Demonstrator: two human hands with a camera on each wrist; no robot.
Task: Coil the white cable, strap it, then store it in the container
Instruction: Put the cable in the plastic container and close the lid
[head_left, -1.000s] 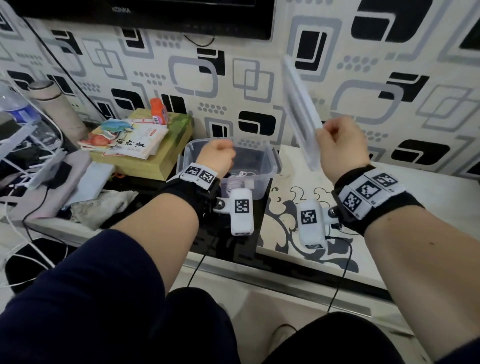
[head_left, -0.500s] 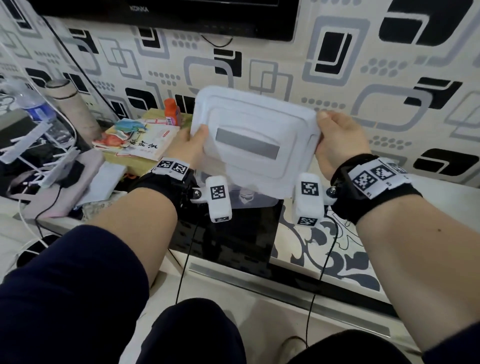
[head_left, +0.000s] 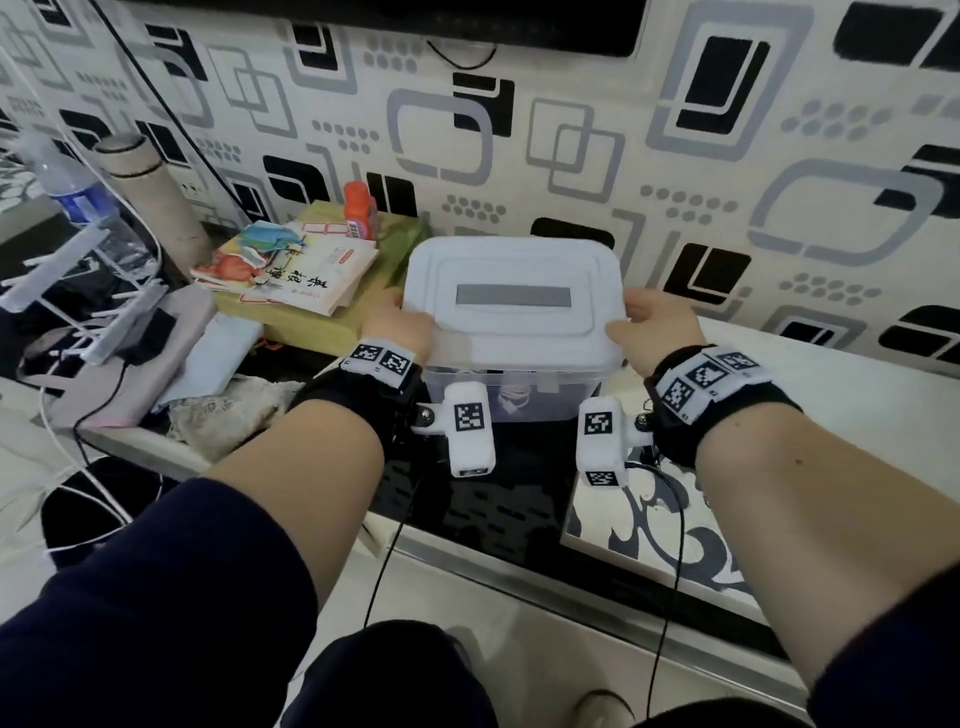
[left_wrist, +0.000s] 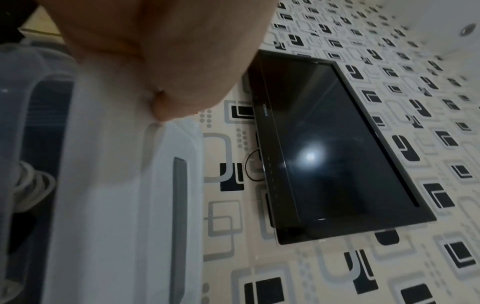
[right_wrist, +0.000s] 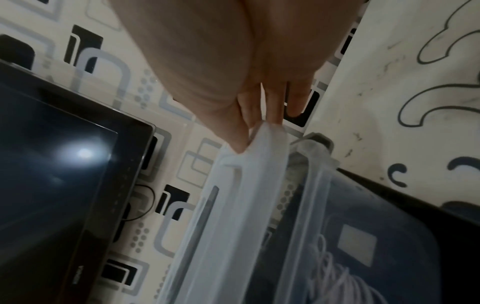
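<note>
**Plastic lid going onto the container, cable already inside**

Head view: translucent white lid (head_left: 511, 301) sits over the clear container (head_left: 524, 397) on the bench (head_left: 810, 395). The left hand (head_left: 400, 327) grips the lid's left edge and the right hand (head_left: 657, 327) grips its right edge, fingers curled at the rim. A grey blank label strip runs across the lid's top. Left of the container lies a book (head_left: 296, 270) with red Chinese characters on its cover, too tilted to read.

Left wrist view: the palm and a fingertip press on the lid's edge, and the white cable (left_wrist: 31, 185) shows as a coil through the container wall. The television (left_wrist: 337, 144) on the wall carries the brand "KONKA".

Right wrist view: thumb and fingers (right_wrist: 272, 107) pinch the lid's corner, which is not yet seated; a gap shows above the container rim. The cable's loops (right_wrist: 335, 273) lie at the bottom.

The lid looks light, thin and somewhat flexible, so holding opposite edges and pressing evenly around the rim should seat it. The cable seems soft and light.
</note>
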